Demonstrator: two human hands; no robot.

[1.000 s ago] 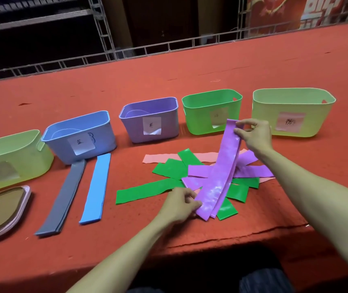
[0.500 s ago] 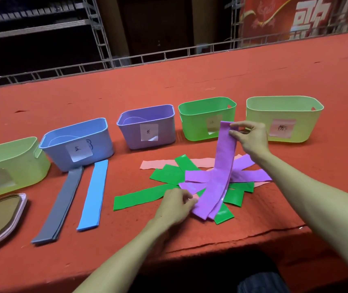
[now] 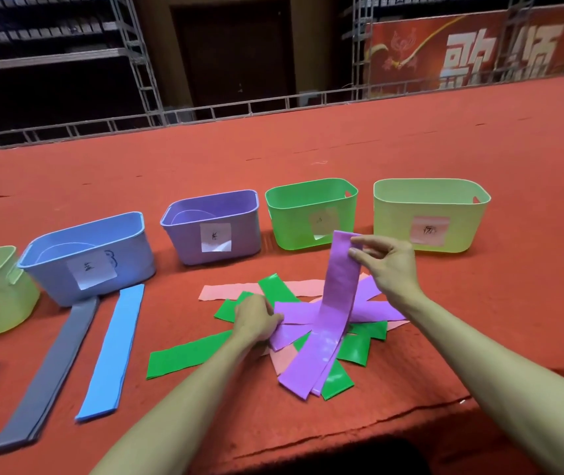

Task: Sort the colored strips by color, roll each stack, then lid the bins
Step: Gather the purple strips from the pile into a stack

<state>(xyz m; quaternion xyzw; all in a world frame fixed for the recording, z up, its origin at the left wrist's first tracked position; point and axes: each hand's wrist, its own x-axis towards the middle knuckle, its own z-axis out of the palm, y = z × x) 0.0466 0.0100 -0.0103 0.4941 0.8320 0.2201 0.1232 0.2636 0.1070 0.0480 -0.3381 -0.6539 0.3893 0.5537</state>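
The right hand [image 3: 385, 265] pinches the top end of the purple stack [image 3: 337, 293], which stands lifted while its lower end trails over the mixed pile [image 3: 356, 347]. The left hand [image 3: 256, 320] curls round a loose purple strip [image 3: 291, 335] in that pile. Green strips [image 3: 188, 356] and pink strips [image 3: 225, 290] lie tangled beneath. The purple bin [image 3: 239, 241] stands just behind. The grey stack [image 3: 47, 371] and blue stack [image 3: 112, 351] lie to the left.

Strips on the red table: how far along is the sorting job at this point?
Done: the grey stack and blue stack lie sorted beside each other. In hand: the right hand pinches the raised top of a purple strip; the left hand grips other purple strips in the pile. Left: green, pink and purple there are mixed, nothing is rolled, and the bins have no lids on.
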